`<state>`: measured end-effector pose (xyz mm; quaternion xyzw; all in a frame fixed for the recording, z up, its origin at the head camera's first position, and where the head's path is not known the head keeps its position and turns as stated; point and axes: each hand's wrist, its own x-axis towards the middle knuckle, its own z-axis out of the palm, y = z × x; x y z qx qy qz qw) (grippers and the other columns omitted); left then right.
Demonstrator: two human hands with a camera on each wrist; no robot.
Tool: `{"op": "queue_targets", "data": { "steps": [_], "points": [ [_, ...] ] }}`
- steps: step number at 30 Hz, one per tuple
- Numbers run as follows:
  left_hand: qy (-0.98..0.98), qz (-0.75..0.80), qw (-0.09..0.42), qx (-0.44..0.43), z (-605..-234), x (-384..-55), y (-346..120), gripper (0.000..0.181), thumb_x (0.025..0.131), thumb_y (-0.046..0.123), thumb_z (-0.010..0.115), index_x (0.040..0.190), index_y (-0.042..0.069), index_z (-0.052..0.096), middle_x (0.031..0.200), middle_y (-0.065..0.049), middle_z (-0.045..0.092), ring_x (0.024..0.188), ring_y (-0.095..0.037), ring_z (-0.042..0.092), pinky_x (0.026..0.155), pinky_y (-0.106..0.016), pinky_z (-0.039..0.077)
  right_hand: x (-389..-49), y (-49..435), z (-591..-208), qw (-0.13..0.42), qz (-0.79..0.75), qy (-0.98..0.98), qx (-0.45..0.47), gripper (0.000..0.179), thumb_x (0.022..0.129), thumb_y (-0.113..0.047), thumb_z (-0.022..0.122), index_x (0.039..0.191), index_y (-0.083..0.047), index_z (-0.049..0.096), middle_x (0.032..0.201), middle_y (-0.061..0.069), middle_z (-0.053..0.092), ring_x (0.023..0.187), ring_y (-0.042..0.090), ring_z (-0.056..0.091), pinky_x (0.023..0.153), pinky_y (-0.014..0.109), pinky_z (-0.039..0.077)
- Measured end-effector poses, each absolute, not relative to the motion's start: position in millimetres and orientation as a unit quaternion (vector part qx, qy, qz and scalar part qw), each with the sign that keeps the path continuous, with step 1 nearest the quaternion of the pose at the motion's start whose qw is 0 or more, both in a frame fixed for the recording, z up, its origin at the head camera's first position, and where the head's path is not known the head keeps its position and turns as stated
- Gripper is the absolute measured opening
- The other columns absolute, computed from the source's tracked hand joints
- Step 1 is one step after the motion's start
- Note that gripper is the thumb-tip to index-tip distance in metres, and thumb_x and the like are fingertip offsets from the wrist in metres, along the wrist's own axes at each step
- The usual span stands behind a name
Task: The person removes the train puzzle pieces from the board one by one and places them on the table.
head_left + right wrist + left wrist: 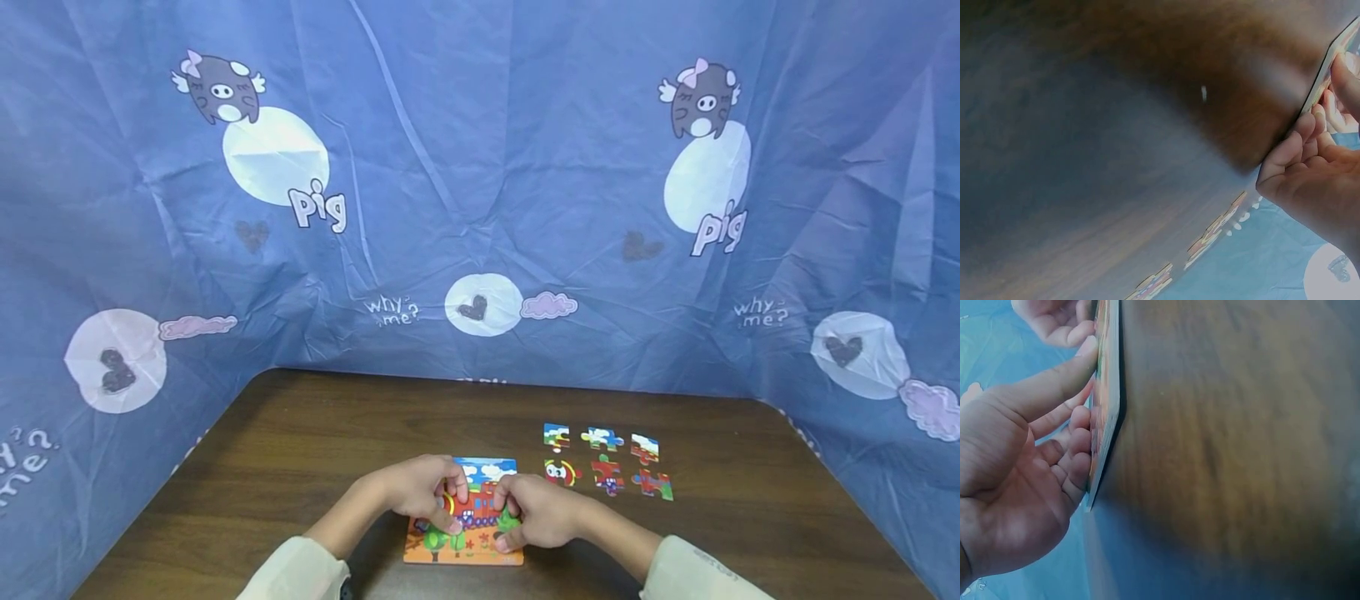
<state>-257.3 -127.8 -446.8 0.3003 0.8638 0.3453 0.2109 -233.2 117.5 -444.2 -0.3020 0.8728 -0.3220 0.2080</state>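
Observation:
A jigsaw puzzle [480, 546] with a red train, green trees and a blue sky lies flat on the table in front of the person. The left hand [422, 492] is over its left side, thumb and fingertips touching the picture. On the right side, the right hand [543, 512] rests its thumb and fingertips on the picture, thumb toward the lower edge. Seen edge-on in the left wrist view, the puzzle board [1110, 381] is thin, with the left fingers [1079, 444] against its face. Parts of the picture are hidden under both hands.
Several loose jigsaw pieces [606, 473] lie in two rows on the brown wooden table [337, 433], to the right of and beyond the puzzle. A blue cloth [480, 208] with printed pigs hangs behind the table and along its sides.

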Motion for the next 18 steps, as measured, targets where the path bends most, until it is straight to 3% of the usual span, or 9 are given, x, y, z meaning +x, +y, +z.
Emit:
{"op": "queue_targets", "data": {
  "steps": [18],
  "points": [
    [0.875,0.324,0.205,0.296,-446.5,-257.8,-124.7,0.032,0.073,0.01,0.091,0.091,0.013,0.065,0.093,-0.001,0.056,0.086,-0.016,0.051,0.076,-0.028,0.043,-233.5,117.4,-444.4,0.212,-0.327,0.871,-0.3,0.039,0.081,-0.016,0.088,0.101,-0.011,0.055,0.085,0.002,0.054,0.07,0.009,0.045,0.064,0.024,0.04]
  ]
}}
